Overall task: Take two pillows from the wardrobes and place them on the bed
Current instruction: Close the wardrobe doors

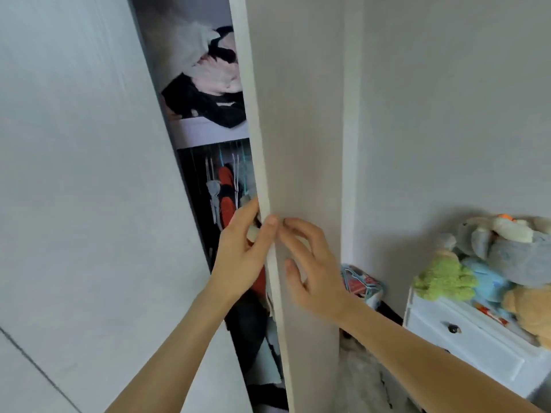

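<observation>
Left hand (243, 257) pinches the matte wood-grain wardrobe door (298, 144) edge; right hand (313, 272) spread against its flat face

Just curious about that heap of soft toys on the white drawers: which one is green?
The fuzzy green toy at the heap's left edge, hanging over the white drawers; its neighbours are blue, grey and tan.

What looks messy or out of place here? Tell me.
Clothes on the wardrobe's upper shelf lie in a crumpled heap, one dark piece drooping over the edge. Soft toys are piled loosely on the white drawer unit.
</observation>
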Demonstrator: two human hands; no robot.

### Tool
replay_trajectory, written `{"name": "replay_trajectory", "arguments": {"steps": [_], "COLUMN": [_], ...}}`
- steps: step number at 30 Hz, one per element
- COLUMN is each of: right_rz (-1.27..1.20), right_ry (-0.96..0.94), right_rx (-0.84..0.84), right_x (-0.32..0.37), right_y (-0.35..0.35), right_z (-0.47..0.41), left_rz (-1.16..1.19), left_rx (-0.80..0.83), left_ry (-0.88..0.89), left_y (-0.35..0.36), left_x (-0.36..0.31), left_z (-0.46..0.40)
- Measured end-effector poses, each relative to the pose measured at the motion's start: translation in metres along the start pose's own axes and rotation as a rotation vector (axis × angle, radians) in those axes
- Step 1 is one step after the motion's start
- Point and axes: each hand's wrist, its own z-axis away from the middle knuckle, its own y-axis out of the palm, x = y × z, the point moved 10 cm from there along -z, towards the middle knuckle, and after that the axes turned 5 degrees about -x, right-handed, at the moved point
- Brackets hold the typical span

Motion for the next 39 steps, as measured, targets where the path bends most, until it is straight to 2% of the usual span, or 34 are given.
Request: {"name": "replay_trajectory", "arguments": {"steps": [4, 7, 10, 14, 16, 21, 23, 28, 39], "right_rz": [0.104, 0.189, 0.231, 0.292, 0.342, 0.463, 0.493, 0.503, 0.443], "right_ry": [-0.062, -0.088, -0.116, -0.177, -0.224, -0.325, -0.35, -0.374, -0.402], "right_rx": [0.13, 0.206, 0.254, 0.298, 0.326, 0.374, 0.365, 0.329, 0.216], "right_x": [-0.003, -0.013, -0.021, -0.035, -0.042, -0.06, -0.065, -0.075, -0.08], "right_y": [0.067, 0.097, 0.122, 0.144, 0.153, 0.171, 0.176, 0.185, 0.193], "right_z": [-0.026, -0.039, -0.05, -0.058, -0.058, -0.062, -0.063, -0.064, -0.064], "left_rz": [-0.408, -0.688, -0.702, -0.58, -0.622, -0.804, -0.813, -0.79, -0.741], "left_rx": [-0.227, -0.414, -0.507, -0.529, -0.529, -0.575, -0.616, -0.74, -0.761], "left_ry": [0.002, -0.217, -0.373, -0.526, -0.498, -0.26, -0.217, -0.193, -0.185], "left_y": [-0.07, -0.112, -0.134, -0.152, -0.159, -0.155, -0.15, -0.148, -0.155], "left_x": [0.027, 0.064, 0.091, 0.125, 0.13, 0.122, 0.123, 0.127, 0.131], "left_z": [-0.011, -0.015, -0.02, -0.029, -0.036, -0.055, -0.058, -0.06, -0.06]}}
